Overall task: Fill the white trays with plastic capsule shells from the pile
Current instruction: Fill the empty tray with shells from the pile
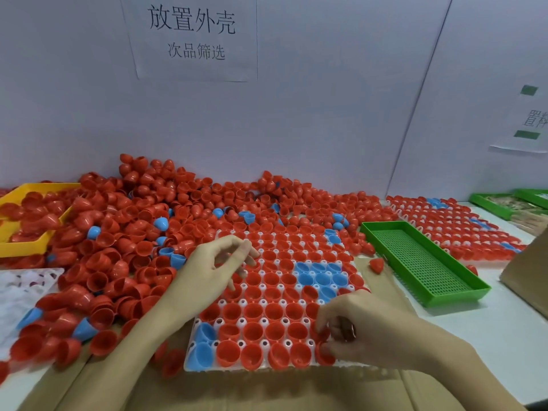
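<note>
A white tray lies in front of me, its cups holding red and a few blue capsule shells. A big pile of red and blue shells spreads behind and to the left of it. My left hand hovers over the tray's left side with fingers loosely curled and spread, holding nothing that I can see. My right hand sits at the tray's near right corner, its fingertips pinching a red shell at the edge cups. A second filled white tray lies at the far right.
A green mesh tray stands right of the main tray. A yellow bin of red shells sits at far left, an empty white tray below it. More green trays and a cardboard box are at the right. Cardboard covers the near table.
</note>
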A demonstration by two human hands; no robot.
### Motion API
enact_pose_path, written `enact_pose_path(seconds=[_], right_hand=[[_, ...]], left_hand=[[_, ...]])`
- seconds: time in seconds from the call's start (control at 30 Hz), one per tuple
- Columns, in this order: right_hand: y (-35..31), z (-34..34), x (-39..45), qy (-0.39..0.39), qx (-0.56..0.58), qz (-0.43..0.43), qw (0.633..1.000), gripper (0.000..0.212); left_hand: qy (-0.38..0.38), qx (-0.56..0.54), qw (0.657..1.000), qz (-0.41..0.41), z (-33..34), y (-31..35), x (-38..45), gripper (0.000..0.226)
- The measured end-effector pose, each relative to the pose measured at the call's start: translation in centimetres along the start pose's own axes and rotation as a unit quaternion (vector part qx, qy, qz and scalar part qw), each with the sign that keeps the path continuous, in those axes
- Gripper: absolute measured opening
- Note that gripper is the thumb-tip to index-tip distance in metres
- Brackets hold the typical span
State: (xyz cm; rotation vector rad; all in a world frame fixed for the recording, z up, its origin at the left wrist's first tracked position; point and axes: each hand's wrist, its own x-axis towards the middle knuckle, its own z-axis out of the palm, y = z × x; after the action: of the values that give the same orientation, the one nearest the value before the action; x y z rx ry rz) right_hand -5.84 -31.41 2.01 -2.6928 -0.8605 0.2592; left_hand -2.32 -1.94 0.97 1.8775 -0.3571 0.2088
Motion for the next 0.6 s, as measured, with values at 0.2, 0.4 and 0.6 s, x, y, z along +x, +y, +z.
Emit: enact_pose_path(seconds=[0.2,0.4,0.6], right_hand=[[0.4,-3.0,0.5,-0.056,0.042,0.002,0.998,0.021],[2.1,-6.2,4.8,0.077,0.203,-0.027,0.976,0.025],[6.2,-4.8,9.4,0.228,0.269,0.031,0.935,0.032]], left_hand=[[0.040,0.076,0.996,0.025,-1.0,-0.7,0.4,0.026],[0.114,0.460,0.874,0.107,-3.4,-3.6,1.1,0.009],[0.126,0.494,0.859,0.046,-6.0,-5.5,1.4,0.010]])
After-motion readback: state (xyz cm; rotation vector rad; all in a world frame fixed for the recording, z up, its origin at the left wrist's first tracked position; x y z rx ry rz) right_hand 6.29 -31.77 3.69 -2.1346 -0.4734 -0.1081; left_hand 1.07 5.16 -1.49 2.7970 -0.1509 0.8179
